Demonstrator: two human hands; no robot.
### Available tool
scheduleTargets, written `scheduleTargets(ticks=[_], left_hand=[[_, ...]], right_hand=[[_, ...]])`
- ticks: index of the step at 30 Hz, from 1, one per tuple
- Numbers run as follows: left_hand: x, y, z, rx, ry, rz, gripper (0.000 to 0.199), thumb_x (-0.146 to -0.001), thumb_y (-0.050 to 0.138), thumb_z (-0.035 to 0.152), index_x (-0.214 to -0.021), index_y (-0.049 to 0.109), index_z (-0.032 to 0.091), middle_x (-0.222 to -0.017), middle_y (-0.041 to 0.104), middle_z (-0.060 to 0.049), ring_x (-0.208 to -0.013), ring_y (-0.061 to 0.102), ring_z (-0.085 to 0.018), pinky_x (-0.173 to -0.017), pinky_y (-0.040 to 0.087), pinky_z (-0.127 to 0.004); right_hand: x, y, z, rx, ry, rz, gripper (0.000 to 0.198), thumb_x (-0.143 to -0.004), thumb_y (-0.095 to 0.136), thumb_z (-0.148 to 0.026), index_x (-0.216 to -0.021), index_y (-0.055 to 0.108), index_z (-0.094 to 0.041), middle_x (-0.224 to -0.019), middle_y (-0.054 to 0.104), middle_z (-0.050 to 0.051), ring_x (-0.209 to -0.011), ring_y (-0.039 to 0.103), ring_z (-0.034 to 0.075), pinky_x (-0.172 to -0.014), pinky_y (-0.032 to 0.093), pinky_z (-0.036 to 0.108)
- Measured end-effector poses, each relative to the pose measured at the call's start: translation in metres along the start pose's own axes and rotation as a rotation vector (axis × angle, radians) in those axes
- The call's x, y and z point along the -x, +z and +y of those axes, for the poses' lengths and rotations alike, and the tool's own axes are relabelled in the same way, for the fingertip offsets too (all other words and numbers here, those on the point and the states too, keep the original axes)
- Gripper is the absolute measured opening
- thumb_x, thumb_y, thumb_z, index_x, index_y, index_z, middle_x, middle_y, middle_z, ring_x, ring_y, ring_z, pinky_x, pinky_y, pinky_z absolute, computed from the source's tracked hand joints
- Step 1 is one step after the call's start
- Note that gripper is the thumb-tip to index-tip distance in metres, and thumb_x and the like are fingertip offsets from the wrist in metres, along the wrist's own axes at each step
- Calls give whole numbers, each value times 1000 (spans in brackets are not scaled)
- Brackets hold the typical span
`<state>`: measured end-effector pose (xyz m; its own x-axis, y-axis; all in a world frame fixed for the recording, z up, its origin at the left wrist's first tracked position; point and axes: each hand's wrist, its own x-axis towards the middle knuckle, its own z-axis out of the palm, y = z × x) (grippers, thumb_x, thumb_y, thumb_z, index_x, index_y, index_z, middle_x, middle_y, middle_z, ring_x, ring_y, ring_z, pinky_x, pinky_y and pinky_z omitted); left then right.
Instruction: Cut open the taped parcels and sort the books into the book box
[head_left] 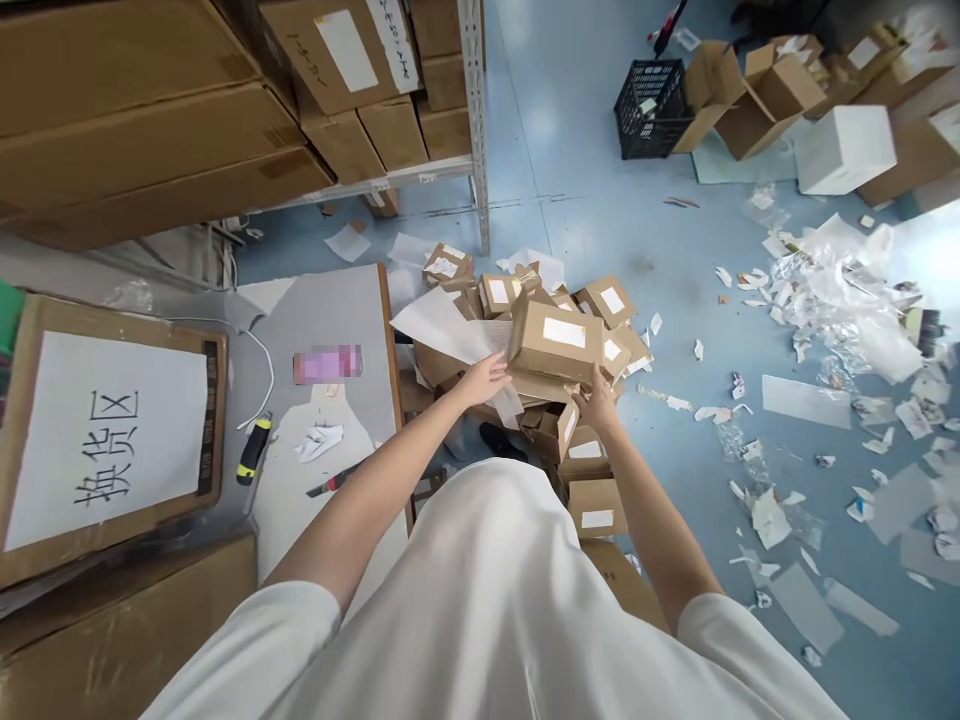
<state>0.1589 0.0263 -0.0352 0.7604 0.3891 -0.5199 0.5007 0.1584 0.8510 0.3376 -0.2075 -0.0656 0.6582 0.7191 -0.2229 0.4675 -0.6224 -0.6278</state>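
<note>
In the head view, the right hand (597, 403) grasps the near right corner of a cardboard box (555, 352) with a white label; the left hand (482, 382) is loosely spread at the box's left end, and whether it touches cannot be told. The box is above a heap of smaller labelled cartons (597, 492), its contents hidden. White packing sheet (442, 325) lies beside it. On the desk (330, 300) to the left are a yellow-and-black tool (254, 450) and crumpled paper (320, 441). A carton (214, 400) with a written sheet on it stands farther left. Larger boxes (127, 130) fill the metal shelf (480, 130). Across the floor, a black crate (654, 110) holds a small pale item, near open-topped boxes (769, 105).
</note>
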Motion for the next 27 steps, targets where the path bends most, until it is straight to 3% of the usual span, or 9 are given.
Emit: scheduleTargets(ticks=[2,5,9,13,17,19,21,23,27], left_hand=[[20,-13,-9,-35,-22,24,71,-73,72,29,-137,46,13,-133,55,-22,-113,62,-29,-98,48,-44],[50,-40,-25,-43,-33,158,63,-74,70,32,-131,52,13,-128,59,-21,-110,63,-28,-98,48,-44],[104,-67,-54,44,-60,451,58,-76,67,36,-127,54,13,-126,61,-19,-109,64,-25,-98,49,-43],[195,-62,-96,172,-121,781,53,-74,68,37,-122,57,15,-119,65,-16,-106,65,-25,-96,50,-42],[287,-35,-148,277,-318,1112,45,-73,69,39,-111,62,17,-110,69,-15,-95,69,-26,-87,54,-43],[314,-40,-168,243,-422,1226,39,-75,66,37,-108,63,17,-110,68,-15,-96,68,-28,-88,53,-44],[324,-67,-183,173,-444,1266,39,-76,65,34,-112,61,18,-117,65,-14,-104,65,-28,-93,50,-45],[316,-109,-194,105,-400,1258,49,-74,68,29,-120,57,18,-129,58,-14,-118,57,-29,-104,43,-45],[268,-188,-214,108,-372,1266,75,-67,75,23,-135,43,13,-147,37,-18,-142,25,-33,-116,24,-44]], right_hand=[[1,7,-10,-87,44,-75,74,-82,50,-29,-149,23,-15,-131,56,20,-101,66,28,-90,51,47],[-6,16,-31,-189,51,-130,59,-81,51,-30,-139,43,-18,-112,68,13,-88,69,24,-87,53,43],[-23,31,-63,-275,9,-167,53,-80,51,-32,-127,52,-9,-101,70,16,-84,70,23,-83,55,40],[-49,65,-117,-214,-131,-390,44,-82,47,-29,-122,54,-12,-98,71,13,-75,70,20,-77,56,39],[-63,137,-220,31,-434,-739,33,-80,53,-20,-112,60,-16,-93,72,10,-77,70,21,-84,54,43],[-51,187,-282,70,-547,-849,33,-76,61,-16,-109,63,-17,-96,72,9,-85,70,22,-91,51,44],[-30,239,-336,74,-611,-922,39,-73,65,-13,-112,62,-18,-106,71,9,-95,68,22,-95,49,40],[-9,286,-374,64,-622,-947,49,-72,67,-13,-120,59,-18,-121,65,10,-108,63,22,-100,46,39],[20,352,-396,51,-509,-900,65,-75,67,-17,-136,44,-14,-138,51,15,-127,49,24,-109,37,40]])
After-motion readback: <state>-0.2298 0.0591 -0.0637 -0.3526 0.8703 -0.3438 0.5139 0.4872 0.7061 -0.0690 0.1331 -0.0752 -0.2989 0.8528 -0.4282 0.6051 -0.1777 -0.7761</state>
